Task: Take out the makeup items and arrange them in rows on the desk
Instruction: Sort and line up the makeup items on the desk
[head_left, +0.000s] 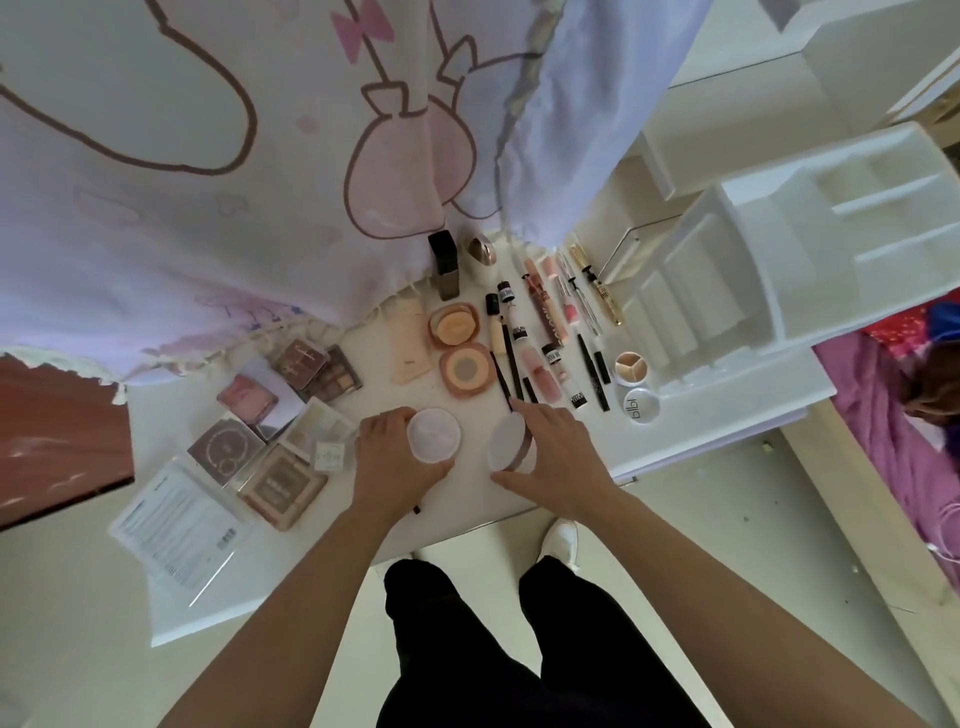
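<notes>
My left hand (392, 457) holds a round white powder puff or lid (434, 434) at the desk's near middle. My right hand (556, 452) grips a round pinkish powder jar (511, 441), tilted on its side. Behind them lie two open round compacts (460, 343), a beige tube (410, 338), several pencils (506, 364), lip glosses and mascaras (566, 301) in rows. Several eyeshadow and blush palettes (270, 410) are stacked at the left. Two small round pots (636, 384) sit at the right.
A white plastic organizer (779, 249) stands at the right on the white desk (467, 499). A pink printed curtain (208, 156) hangs over the desk's back. A clear packet with a printed sheet (176, 525) lies at the near left. My legs are below the desk edge.
</notes>
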